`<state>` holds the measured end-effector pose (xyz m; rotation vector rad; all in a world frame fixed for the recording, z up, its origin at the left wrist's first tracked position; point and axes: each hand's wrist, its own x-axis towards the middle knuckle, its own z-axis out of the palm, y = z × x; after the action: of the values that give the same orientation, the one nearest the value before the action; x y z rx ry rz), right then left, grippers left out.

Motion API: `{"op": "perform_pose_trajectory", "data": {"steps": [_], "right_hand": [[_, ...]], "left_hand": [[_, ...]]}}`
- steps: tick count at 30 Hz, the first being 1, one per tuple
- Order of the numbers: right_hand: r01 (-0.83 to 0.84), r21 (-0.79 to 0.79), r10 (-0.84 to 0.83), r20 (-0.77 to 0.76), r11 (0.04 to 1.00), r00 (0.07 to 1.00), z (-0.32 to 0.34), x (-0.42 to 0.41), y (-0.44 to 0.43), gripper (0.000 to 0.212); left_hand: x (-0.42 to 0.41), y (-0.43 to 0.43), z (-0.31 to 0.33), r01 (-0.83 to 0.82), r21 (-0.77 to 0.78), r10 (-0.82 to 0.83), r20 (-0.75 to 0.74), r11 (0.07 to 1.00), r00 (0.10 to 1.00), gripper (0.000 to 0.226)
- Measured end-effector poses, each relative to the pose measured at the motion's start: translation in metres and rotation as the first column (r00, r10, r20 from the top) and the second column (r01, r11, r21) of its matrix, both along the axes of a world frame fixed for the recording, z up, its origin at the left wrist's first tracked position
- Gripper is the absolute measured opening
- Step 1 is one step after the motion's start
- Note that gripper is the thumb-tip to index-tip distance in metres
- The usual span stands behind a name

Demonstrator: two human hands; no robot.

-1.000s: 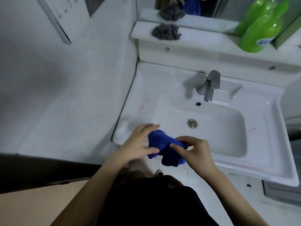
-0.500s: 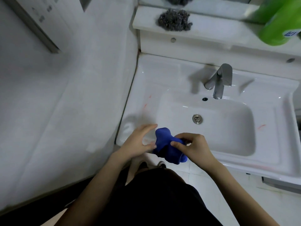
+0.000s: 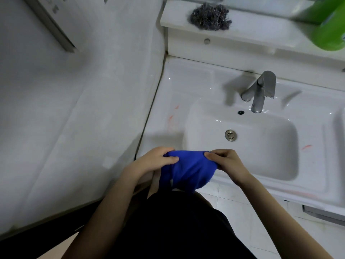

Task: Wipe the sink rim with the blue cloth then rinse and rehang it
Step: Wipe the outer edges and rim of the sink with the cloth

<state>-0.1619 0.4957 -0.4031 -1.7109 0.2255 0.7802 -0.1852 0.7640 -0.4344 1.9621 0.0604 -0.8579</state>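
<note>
**Progress.** We hold the cloth (image 3: 188, 171) stretched between both hands above the front left corner of the sink, just clear of the rim (image 3: 168, 101). Red smears (image 3: 172, 116) show on the left rim, with another (image 3: 306, 146) on the right. We judge the wiping not yet done, perhaps not begun. No water runs from the tap (image 3: 261, 90), so the rinse is left to do. So is the rehanging, and we see no hook or rail.

**Hands.** Left hand (image 3: 156, 161): fingers and thumb pinch the cloth's upper left edge. Right hand (image 3: 225, 161): fingers curled, gripping the upper right edge.

**Materials.**
- Cloth: deep blue, soft and limp, with a fine nap. It is taut along the top and sags in folds below.
- Rim: glossy white ceramic, broad and flat with a raised lip. It surrounds a rounded rectangular basin (image 3: 261, 156).
- Tap: brushed metal, angular, with a single lever.
- Drain (image 3: 231, 135): a small metal ring.
- Scourer (image 3: 210, 16): a tangled ball of grey wire on the white shelf (image 3: 252, 32).
- Bottle (image 3: 328, 30): green plastic, smooth, partly out of view.
</note>
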Motion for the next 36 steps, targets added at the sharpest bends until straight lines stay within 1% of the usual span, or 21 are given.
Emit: {"op": "perform_pose_trajectory", "data": {"steps": [1,3,5,7,10,12,14,17,20,22,24,27,29,31,33,34,36], "right_hand": [[0.002,-0.050,-0.001,0.017,0.999,1.000,-0.011,0.006,0.004,0.015],[-0.030,-0.172,0.045,0.082,0.985,0.996,-0.034,0.017,0.013,0.011],[-0.048,-0.239,0.079,0.123,0.970,0.989,-0.056,0.029,0.020,0.009],[-0.050,-0.268,0.089,0.136,0.962,0.987,-0.073,0.040,0.023,0.007],[-0.025,-0.308,0.088,0.194,0.951,0.977,-0.091,0.051,0.023,0.010],[-0.007,-0.319,0.087,0.237,0.948,0.968,-0.095,0.056,0.021,0.009],[-0.042,-0.324,0.129,0.250,0.945,0.960,-0.094,0.055,0.019,0.010],[-0.088,-0.291,0.170,0.271,0.953,0.947,-0.086,0.044,0.013,0.015],[-0.089,-0.234,0.171,0.359,0.968,0.918,-0.073,0.025,0.005,0.020],[-0.129,-0.245,0.231,0.450,0.961,0.863,-0.068,0.008,0.000,0.023],[-0.196,-0.315,0.344,0.531,0.928,0.775,-0.068,-0.012,-0.005,0.026],[-0.244,-0.424,0.469,0.584,0.872,0.663,-0.074,-0.035,-0.009,0.029],[-0.255,-0.474,0.521,0.598,0.843,0.609,-0.079,-0.044,-0.010,0.031],[-0.286,-0.504,0.564,0.580,0.815,0.588,-0.080,-0.051,-0.012,0.035],[-0.318,-0.518,0.593,0.541,0.794,0.596,-0.079,-0.054,-0.013,0.037],[-0.317,-0.521,0.591,0.525,0.792,0.612,-0.077,-0.054,-0.012,0.035],[-0.287,-0.532,0.573,0.512,0.796,0.639,-0.072,-0.049,-0.007,0.022]], "left_hand": [[0.004,0.000,-0.007,0.001,0.044,-0.001,-0.005,0.999,1.000,0.042],[0.014,-0.002,-0.025,0.010,0.165,-0.017,0.042,0.986,0.999,0.032],[0.024,-0.002,-0.043,-0.026,0.232,0.004,0.095,0.972,0.995,0.023],[0.034,-0.002,-0.056,-0.073,0.232,0.047,0.115,0.970,0.992,0.016],[0.048,-0.003,-0.073,-0.151,0.212,0.112,0.186,0.966,0.976,0.021],[0.054,-0.006,-0.080,-0.204,0.197,0.159,0.223,0.959,0.962,0.021],[0.057,-0.010,-0.081,-0.217,0.184,0.173,0.228,0.959,0.958,0.021],[0.049,-0.011,-0.074,-0.253,0.181,0.200,0.268,0.950,0.942,0.029],[0.028,-0.008,-0.057,-0.307,0.150,0.247,0.321,0.940,0.914,0.027],[0.008,-0.007,-0.045,-0.285,0.144,0.214,0.376,0.948,0.902,0.026],[-0.015,-0.006,-0.038,-0.244,0.144,0.157,0.449,0.959,0.880,0.027],[-0.049,-0.007,-0.039,-0.210,0.171,0.082,0.554,0.963,0.829,0.033],[-0.066,-0.009,-0.043,-0.178,0.208,0.025,0.582,0.962,0.813,0.037],[-0.075,-0.010,-0.048,-0.140,0.240,-0.032,0.596,0.961,0.803,0.039],[-0.079,-0.010,-0.052,-0.102,0.289,-0.098,0.601,0.952,0.793,0.043],[-0.080,-0.010,-0.052,-0.086,0.307,-0.121,0.597,0.948,0.793,0.045],[-0.081,-0.010,-0.051,-0.077,0.324,-0.139,0.593,0.943,0.793,0.045]]}}
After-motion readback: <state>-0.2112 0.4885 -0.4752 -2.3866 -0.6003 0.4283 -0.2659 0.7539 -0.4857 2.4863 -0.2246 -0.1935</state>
